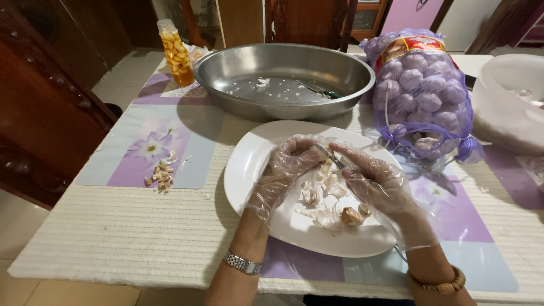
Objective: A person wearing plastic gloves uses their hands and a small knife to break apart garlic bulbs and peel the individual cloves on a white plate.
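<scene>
Over the plate I keep my left hand pinched on the garlic clove and my right hand closed on the knife, blade shallow under skin, edge away from fingertips.

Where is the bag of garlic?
The purple net bag of garlic sits on the table's far right, beside the big metal pan, behind the white plate.

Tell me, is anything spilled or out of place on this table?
Yes, slightly. A small heap of garlic scraps lies on the floral placemat, away from the white plate where the gloved left hand and right hand work with a small knife. Other skins sit on the plate.
</scene>
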